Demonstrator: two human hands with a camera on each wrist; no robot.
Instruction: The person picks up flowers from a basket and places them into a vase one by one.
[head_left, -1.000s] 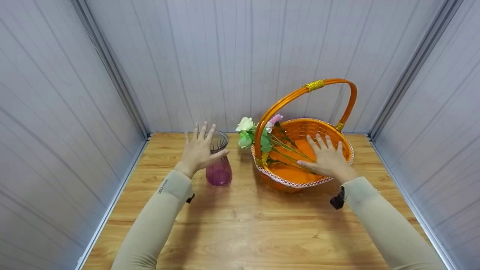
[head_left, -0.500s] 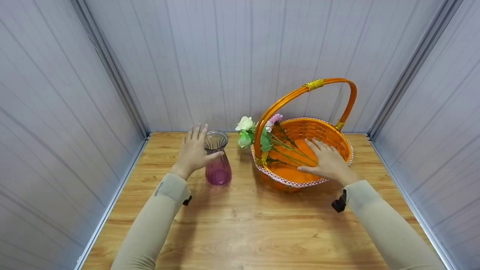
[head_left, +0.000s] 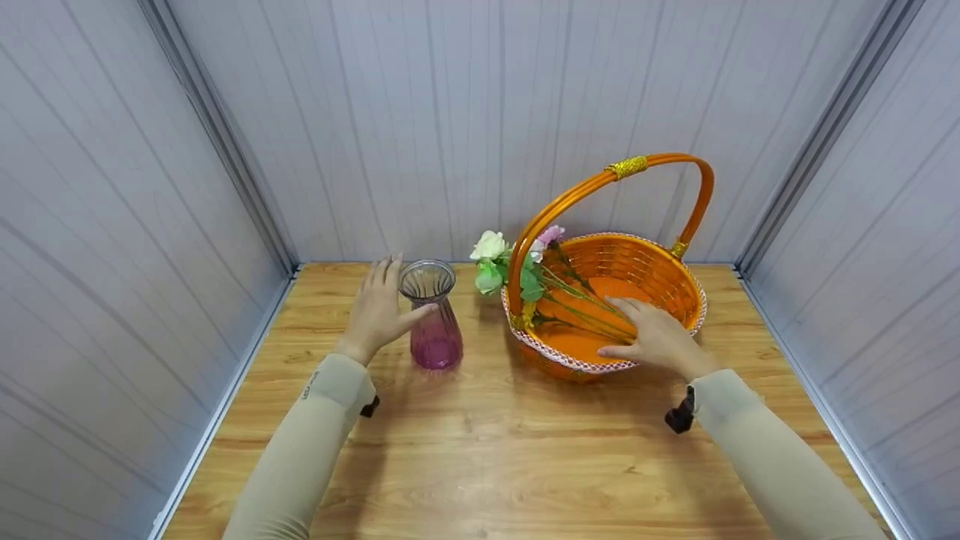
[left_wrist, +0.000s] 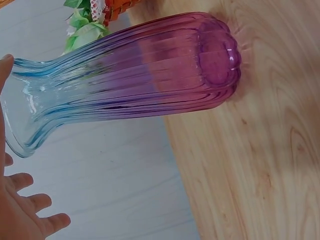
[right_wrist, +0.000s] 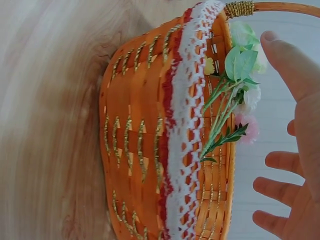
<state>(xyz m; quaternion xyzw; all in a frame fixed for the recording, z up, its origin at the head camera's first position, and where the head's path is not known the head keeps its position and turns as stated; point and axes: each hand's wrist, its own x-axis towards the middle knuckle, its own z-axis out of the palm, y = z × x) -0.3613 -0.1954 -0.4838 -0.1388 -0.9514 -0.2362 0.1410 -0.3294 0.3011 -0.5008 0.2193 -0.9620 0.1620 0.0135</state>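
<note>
A ribbed glass vase (head_left: 436, 337), bluish-clear at the neck and pink-purple at the base, stands upright on the wooden table. My left hand (head_left: 375, 311) is held at its left side, fingers spread, the thumb crossing in front of the vase in the head view. To the right sits an orange woven basket (head_left: 566, 367) with a tall handle and a lace-trimmed rim. Artificial flowers (head_left: 489, 255) lean in it, their heads over the left rim and their stems slanting across the inside. My right hand (head_left: 660, 337) hovers over the basket's near right rim with thumb and fingers apart, gripping nothing.
The basket's handle (head_left: 611, 176) arches high above the rim. Pale panelled walls (head_left: 420, 127) close off the back and both sides. The wooden tabletop (head_left: 480, 457) stretches toward me in front of the vase and basket.
My left hand has drifted slightly left and down, showing more of the vase's mouth. The right hand has lowered a little and its fingers have bent closer together. Vase, basket and flowers stay put.
</note>
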